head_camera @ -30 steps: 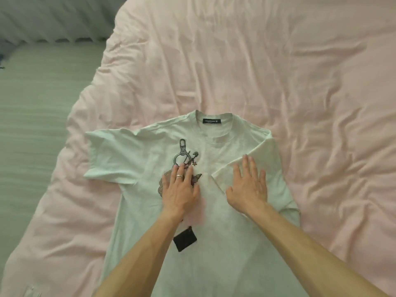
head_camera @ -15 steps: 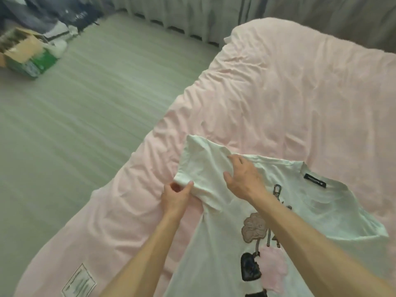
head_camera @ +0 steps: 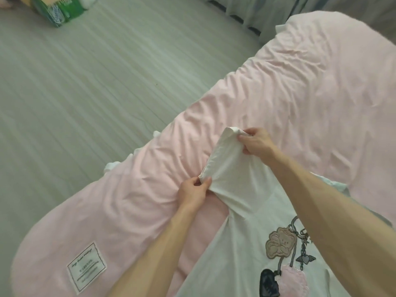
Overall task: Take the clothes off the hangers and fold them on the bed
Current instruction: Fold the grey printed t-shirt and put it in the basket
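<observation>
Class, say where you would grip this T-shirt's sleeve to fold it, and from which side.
Pinch the sleeve at both hem corners, from its open outer end, as the left hand and right hand do: the straight hem lies taut between them.

The white T-shirt (head_camera: 242, 243) runs off the frame at 5 o'clock, so I cannot see its hem or its far side. My right forearm (head_camera: 321, 200) covers the neck area and the right part of the printed charm design (head_camera: 280, 245). On my left hand (head_camera: 192, 192) and right hand (head_camera: 256, 142), some fingertips are hidden behind the sleeve (head_camera: 227, 161) that both hands pinch. At 11 o'clock a green carton (head_camera: 62, 9) is cut by the top edge, its lettering blurred. At 7 o'clock the sewn label (head_camera: 86, 267) on the pink duvet (head_camera: 300, 93) has writing too small for me to read.
</observation>
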`<state>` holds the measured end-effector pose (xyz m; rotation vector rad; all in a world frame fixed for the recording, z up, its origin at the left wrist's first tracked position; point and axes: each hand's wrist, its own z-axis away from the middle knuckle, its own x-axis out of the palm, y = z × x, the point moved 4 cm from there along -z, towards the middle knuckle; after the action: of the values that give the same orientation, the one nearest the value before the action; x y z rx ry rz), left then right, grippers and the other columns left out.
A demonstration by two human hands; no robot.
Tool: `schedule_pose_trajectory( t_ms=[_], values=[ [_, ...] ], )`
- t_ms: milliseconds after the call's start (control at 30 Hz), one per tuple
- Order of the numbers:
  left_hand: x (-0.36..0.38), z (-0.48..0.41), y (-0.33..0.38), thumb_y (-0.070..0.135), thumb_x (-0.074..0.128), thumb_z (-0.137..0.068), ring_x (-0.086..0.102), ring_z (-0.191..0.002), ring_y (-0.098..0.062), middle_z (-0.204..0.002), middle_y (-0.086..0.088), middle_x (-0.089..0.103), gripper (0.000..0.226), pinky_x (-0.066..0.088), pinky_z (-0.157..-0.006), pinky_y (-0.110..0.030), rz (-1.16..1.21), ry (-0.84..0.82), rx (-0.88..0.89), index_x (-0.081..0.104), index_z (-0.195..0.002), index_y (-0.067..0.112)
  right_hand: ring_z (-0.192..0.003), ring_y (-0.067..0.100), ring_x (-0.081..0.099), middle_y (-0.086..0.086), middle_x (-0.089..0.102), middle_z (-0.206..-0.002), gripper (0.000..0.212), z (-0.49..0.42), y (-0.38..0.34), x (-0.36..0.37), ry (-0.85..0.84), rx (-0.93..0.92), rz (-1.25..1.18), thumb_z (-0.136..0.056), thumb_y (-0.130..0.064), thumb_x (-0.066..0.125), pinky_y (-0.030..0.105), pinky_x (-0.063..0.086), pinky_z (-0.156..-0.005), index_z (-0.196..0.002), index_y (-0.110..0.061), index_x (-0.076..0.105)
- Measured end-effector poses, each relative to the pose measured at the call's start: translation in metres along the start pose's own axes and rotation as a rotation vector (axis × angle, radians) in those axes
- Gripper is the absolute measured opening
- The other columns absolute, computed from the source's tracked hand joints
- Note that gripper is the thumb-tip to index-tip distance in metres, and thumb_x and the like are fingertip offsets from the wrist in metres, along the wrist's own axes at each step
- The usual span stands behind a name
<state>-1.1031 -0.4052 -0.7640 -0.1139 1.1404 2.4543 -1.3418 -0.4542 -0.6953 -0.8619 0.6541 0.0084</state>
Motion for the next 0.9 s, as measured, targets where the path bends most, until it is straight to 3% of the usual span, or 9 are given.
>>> schedule_pose_trajectory(
  t_ms=[67,167,267,367,533,700,767,833,900],
  values=[
    [-0.002,0.001,0.002,0.043,0.071,-0.088,0.071,-0.080,-0.016,-0.081,0.006,0.076,0.020,0.057,-0.084,-0.036,0.036,0.038,-0.011,0.077,-0.092,0.024,-0.053,0.012,0.060,-0.007,0.062,-0.066,0.015,-0.001,-0.004,-0.011,0.110,-0.024,-0.127,-0.092,-0.020,0.064,0.039,0.060,-0.075,-0.080,-0.025,0.070],
    [-0.004,0.010,0.005,0.041,0.068,-0.089,0.072,-0.075,-0.018,-0.068,0.006,0.073,0.021,0.056,-0.080,-0.035,0.086,0.112,-0.045,0.074,-0.076,0.025,-0.060,0.011,0.066,-0.001,0.069,-0.083,0.011,0.006,-0.007,-0.030,0.216,-0.028,-0.239,-0.094,-0.020,0.062,0.039,0.062,-0.073,-0.090,-0.025,0.071],
    [-0.003,0.016,0.009,0.041,0.066,-0.087,0.071,-0.083,-0.019,-0.080,0.008,0.074,0.020,0.056,-0.082,-0.034,0.063,0.153,-0.028,0.074,-0.083,0.024,-0.061,0.011,0.068,0.001,0.069,-0.107,0.013,0.017,-0.008,-0.030,0.094,-0.062,-0.053,-0.095,-0.018,0.059,0.027,0.058,-0.056,-0.102,-0.023,0.068],
    [-0.002,0.023,0.013,0.037,0.068,-0.086,0.070,-0.086,-0.018,-0.088,0.006,0.074,0.016,0.055,-0.084,-0.034,0.020,0.163,-0.025,0.072,-0.093,0.023,-0.063,0.015,0.069,-0.006,0.054,-0.124,0.032,0.032,-0.003,-0.021,-0.045,-0.065,0.040,-0.097,-0.015,0.054,0.023,0.052,-0.048,-0.127,-0.024,0.058],
    [-0.012,0.022,0.008,0.042,0.075,-0.084,0.071,-0.062,-0.008,-0.064,0.005,0.073,0.018,0.057,-0.074,-0.028,0.097,0.229,-0.062,0.068,-0.085,0.025,-0.070,0.018,0.072,-0.006,0.052,-0.122,0.041,0.038,0.003,-0.007,-0.038,-0.082,0.094,-0.097,-0.019,0.050,0.034,0.059,-0.063,-0.138,-0.022,0.050],
    [-0.012,0.014,0.001,0.024,0.081,-0.083,0.071,-0.062,-0.010,-0.081,-0.004,0.076,0.026,0.054,-0.061,-0.022,0.335,0.043,-0.133,0.069,-0.100,0.009,-0.073,0.023,0.068,0.000,0.049,-0.131,0.044,0.025,-0.004,0.006,-0.042,-0.085,0.056,-0.102,-0.023,0.049,0.020,0.046,-0.042,-0.145,-0.018,0.043],
    [-0.015,0.012,0.000,0.020,0.080,-0.084,0.071,-0.061,-0.009,-0.085,-0.007,0.076,0.025,0.051,-0.054,-0.017,0.383,-0.004,-0.146,0.068,-0.101,0.007,-0.075,0.026,0.068,0.002,0.056,-0.125,0.041,0.015,-0.009,0.015,-0.022,-0.042,0.054,-0.101,-0.026,0.052,0.024,0.052,-0.046,-0.140,-0.016,0.048],
    [-0.015,0.010,-0.002,0.018,0.079,-0.085,0.071,-0.062,-0.009,-0.086,-0.007,0.075,0.021,0.051,-0.053,-0.016,0.412,-0.021,-0.157,0.067,-0.098,0.007,-0.075,0.025,0.071,0.002,0.067,-0.096,0.030,0.007,-0.016,0.022,0.008,-0.030,0.125,-0.096,-0.032,0.057,0.034,0.060,-0.068,-0.121,-0.016,0.063],
    [-0.014,0.008,-0.006,0.018,0.079,-0.085,0.072,-0.063,-0.011,-0.084,-0.007,0.075,0.020,0.051,-0.053,-0.017,0.438,-0.005,-0.155,0.066,-0.096,0.007,-0.065,0.018,0.068,-0.001,0.067,-0.070,0.017,-0.001,-0.019,0.022,0.078,-0.020,0.073,-0.093,-0.033,0.062,0.032,0.058,-0.076,-0.097,-0.020,0.072]
  ],
)
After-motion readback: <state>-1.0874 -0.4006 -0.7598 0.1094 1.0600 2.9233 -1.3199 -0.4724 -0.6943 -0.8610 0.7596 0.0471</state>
